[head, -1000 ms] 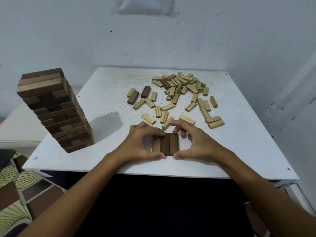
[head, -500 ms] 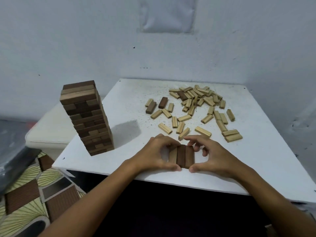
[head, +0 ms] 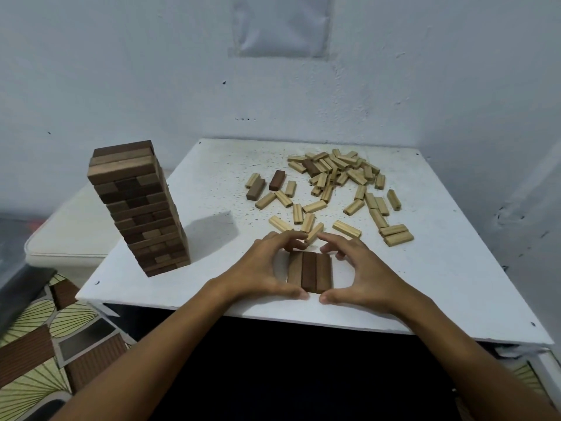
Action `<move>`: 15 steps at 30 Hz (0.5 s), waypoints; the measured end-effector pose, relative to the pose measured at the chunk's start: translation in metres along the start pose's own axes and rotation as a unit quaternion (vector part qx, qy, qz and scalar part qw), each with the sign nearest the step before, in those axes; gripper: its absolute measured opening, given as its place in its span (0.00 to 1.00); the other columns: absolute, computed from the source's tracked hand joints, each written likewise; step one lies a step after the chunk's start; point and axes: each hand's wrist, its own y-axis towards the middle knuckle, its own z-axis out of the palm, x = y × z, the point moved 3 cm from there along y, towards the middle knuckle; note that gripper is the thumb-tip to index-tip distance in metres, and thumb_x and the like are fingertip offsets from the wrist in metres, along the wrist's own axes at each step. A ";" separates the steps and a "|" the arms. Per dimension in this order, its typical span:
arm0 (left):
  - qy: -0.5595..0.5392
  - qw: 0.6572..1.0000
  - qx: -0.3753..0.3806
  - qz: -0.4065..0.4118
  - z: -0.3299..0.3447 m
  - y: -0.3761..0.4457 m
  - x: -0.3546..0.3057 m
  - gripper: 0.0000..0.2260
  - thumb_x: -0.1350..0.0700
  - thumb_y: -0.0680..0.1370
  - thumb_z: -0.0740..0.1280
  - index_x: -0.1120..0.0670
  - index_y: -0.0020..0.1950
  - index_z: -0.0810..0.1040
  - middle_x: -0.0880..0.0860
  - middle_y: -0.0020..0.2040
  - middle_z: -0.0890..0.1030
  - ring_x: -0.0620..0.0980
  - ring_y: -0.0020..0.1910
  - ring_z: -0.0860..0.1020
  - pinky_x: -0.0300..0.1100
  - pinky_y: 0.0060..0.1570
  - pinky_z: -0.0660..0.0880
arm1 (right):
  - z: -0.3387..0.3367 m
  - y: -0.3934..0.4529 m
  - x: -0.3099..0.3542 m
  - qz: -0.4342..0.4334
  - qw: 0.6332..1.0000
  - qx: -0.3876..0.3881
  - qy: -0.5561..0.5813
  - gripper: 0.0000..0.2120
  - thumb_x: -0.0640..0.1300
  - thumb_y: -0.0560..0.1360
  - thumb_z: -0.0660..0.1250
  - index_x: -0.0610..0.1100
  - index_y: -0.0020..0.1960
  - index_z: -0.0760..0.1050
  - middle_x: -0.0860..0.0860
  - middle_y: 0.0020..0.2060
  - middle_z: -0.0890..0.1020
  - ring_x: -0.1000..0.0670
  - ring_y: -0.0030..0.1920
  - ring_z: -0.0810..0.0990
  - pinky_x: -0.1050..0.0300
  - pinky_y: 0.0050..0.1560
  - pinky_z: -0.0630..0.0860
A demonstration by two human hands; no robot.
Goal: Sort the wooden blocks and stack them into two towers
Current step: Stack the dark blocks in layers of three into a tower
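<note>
Dark wooden blocks, three in a row (head: 309, 275), are found lying flat and side by side near the front edge of the white table (head: 455, 287), in the same place as half a second ago. They are framed by the left hand (head: 261, 268) and the right hand (head: 364, 273), fingers curled at the far ends and thumbs at the near ends; both grips are judged closed on the row, as before, though contact at the far ends cannot be confirmed. Only the camera view is noted to have shifted. A tall dark tower (head: 139, 208) is recorded at the left of the table, well apart from the hands. Loose pale blocks (head: 334, 189) with a few dark ones are scattered behind; those in the heap overlap and cannot be counted.
</note>
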 end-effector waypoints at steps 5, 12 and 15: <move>-0.006 1.000 -0.005 0.005 0.003 0.002 0.003 0.40 0.40 0.60 0.79 0.38 0.69 0.68 0.46 0.63 0.78 0.38 0.63 0.74 0.42 0.65 0.71 | 0.003 0.000 0.000 0.003 1.000 -0.011 0.026 0.47 0.57 0.59 0.79 0.73 0.70 0.57 0.59 0.62 0.72 0.58 0.64 0.71 0.53 0.67 0.69; -0.028 1.000 -0.006 -0.003 0.002 0.005 -0.001 0.37 0.43 0.58 0.79 0.44 0.65 0.72 0.46 0.60 0.79 0.37 0.61 0.75 0.36 0.61 0.72 | 0.006 0.001 -0.001 -0.012 0.999 -0.036 0.031 0.45 0.56 0.59 0.78 0.71 0.69 0.60 0.58 0.60 0.76 0.60 0.63 0.72 0.53 0.67 0.70; -0.025 1.000 -0.015 -0.005 -0.004 0.009 -0.008 0.37 0.44 0.57 0.79 0.49 0.65 0.73 0.44 0.57 0.79 0.32 0.58 0.75 0.24 0.53 0.67 | -0.001 0.001 0.005 -0.029 0.997 -0.059 0.027 0.43 0.55 0.59 0.77 0.68 0.69 0.63 0.58 0.59 0.77 0.59 0.62 0.73 0.56 0.61 0.71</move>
